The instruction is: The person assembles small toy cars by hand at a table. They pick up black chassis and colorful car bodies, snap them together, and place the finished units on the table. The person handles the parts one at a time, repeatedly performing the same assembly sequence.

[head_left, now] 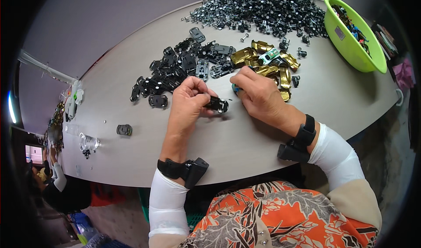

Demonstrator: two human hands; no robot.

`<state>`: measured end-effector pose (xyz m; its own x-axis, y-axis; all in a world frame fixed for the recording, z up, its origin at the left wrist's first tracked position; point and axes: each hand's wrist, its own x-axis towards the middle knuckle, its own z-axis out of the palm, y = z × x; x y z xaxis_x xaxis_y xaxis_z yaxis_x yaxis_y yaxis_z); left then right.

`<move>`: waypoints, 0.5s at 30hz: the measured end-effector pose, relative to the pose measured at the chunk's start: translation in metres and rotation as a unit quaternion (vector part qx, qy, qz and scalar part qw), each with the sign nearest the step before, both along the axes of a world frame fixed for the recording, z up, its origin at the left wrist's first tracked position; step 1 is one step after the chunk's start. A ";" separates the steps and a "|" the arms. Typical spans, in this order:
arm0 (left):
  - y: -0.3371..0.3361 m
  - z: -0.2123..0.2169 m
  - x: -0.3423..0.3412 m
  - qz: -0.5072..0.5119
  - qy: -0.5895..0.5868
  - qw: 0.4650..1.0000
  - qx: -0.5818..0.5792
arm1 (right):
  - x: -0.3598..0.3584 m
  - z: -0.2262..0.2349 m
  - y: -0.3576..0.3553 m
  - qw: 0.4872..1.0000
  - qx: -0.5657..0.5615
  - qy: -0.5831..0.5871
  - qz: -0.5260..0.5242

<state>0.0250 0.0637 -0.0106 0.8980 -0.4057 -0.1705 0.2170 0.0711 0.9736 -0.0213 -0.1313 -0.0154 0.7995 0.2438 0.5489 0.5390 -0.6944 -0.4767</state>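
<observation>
My left hand (189, 105) is closed, pinching a black toy car chassis (215, 103) with small wheels at its free end. Just right of it, my right hand (262, 94) has its fingers curled around a small teal piece (235, 88), mostly hidden by the fingers. Beyond my right hand lie shiny gold toy car bodies (244, 56), with a white and green toy car body (269, 56) on top of them. A heap of black toy car chassis (186, 64) spreads out beyond my left hand. A tiny dark piece (230, 99) appears between the two hands.
Small wheel-and-axle sets (267, 11) form a large pile at the table's far edge. To the right stands a lime green basin (372, 61) of colourful toy parts. One chassis (124, 129) and a clear plastic cup (89, 142) sit at left. Another person (66, 184) works at far left.
</observation>
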 end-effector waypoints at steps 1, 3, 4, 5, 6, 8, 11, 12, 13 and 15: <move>-0.002 0.001 -0.001 -0.013 0.006 1.000 0.008 | 0.002 0.000 -0.003 0.999 0.029 0.017 0.011; -0.004 -0.003 0.000 -0.020 -0.029 0.998 0.044 | 0.003 0.005 -0.010 0.996 0.070 0.049 0.020; -0.006 -0.002 -0.001 -0.023 -0.048 0.997 0.062 | 0.003 0.005 -0.014 0.993 0.095 0.059 0.023; -0.012 0.000 -0.004 -0.018 -0.032 0.998 0.059 | 0.003 0.004 -0.018 0.990 0.120 0.069 0.026; -0.018 0.000 -0.006 -0.018 -0.045 0.996 0.081 | 0.004 0.003 -0.021 0.986 0.144 0.081 0.030; -0.027 0.000 -0.007 -0.016 -0.070 0.990 0.124 | 0.002 0.011 -0.023 0.982 0.174 0.072 -0.031; -0.041 -0.008 -0.005 0.007 -0.136 0.969 0.207 | 0.006 0.011 -0.033 0.964 0.219 0.116 -0.100; -0.048 -0.007 -0.005 0.011 -0.151 0.961 0.232 | 0.007 0.008 -0.036 0.961 0.225 0.129 -0.093; -0.053 -0.007 -0.004 0.002 -0.178 0.948 0.265 | 0.008 0.003 -0.039 0.959 0.231 0.142 -0.086; -0.065 -0.008 -0.007 -0.008 -0.242 0.924 0.296 | 0.007 0.000 -0.038 0.938 0.283 0.195 -0.034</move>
<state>0.0176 -0.0011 -0.0188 0.9215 -0.3848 0.0532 -0.2581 -0.5042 0.8241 -0.0146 -0.1689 -0.0157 0.9699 -0.0573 0.2366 0.2096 -0.2978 -0.9313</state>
